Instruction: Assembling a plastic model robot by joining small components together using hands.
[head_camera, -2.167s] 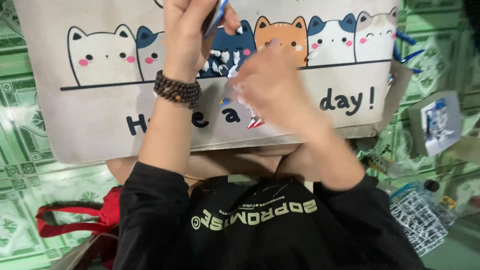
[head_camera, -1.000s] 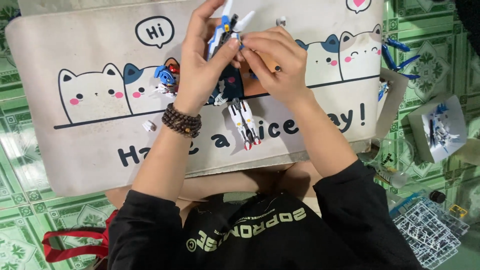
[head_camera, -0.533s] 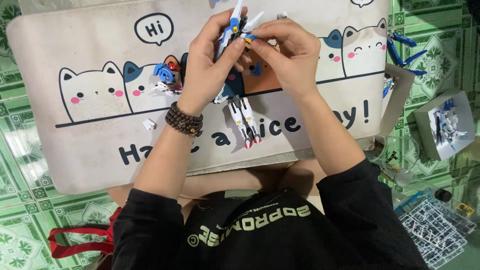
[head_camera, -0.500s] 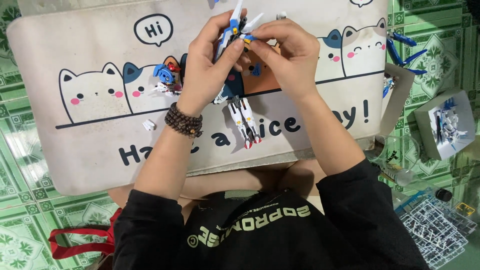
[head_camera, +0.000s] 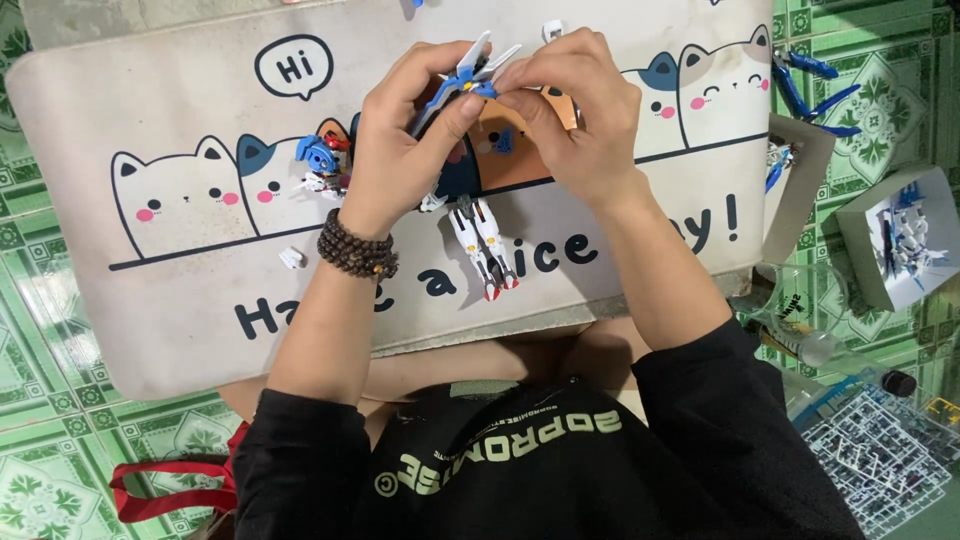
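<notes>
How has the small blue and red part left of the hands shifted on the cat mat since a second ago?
No. The blue and red part sits on the same cat of the mat.

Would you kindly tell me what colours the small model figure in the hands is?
White and blue, red at the feet; the model figure shows in the head view.

Both hands meet over the cat-printed mat, which serves as the landmark. The left hand, with a dark bead bracelet at its wrist, and the right hand pinch a blue and white winged part above the mat's upper middle. Just below the hands, a pair of white model legs with red tips lies on the mat. Left of the hands, a small blue and red piece rests on the mat. Off the mat's right edge lie blue parts, an open white box and a clear parts frame.
</notes>
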